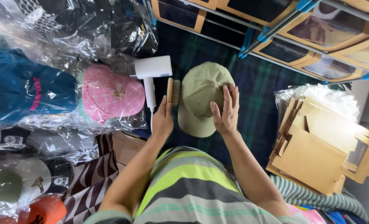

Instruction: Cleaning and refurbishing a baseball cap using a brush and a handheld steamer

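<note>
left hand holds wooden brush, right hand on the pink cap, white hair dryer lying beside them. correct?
Not quite. The right hand rests on the olive-green cap, not the pink cap, which lies bagged in plastic further left. The left hand does hold the wooden brush, beside the white hair dryer. The head view shows it.

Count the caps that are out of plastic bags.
1: the olive cap on the plaid cloth, under the right hand. The pink cap and others at left are bagged; more may be hidden.

We stretch both bare forearms forward and slightly inward. Our left hand (pixel 163 120) curls its fingers in a closed grip, while our right hand (pixel 226 110) lies flat, fingers spread and pointing ahead.
</note>
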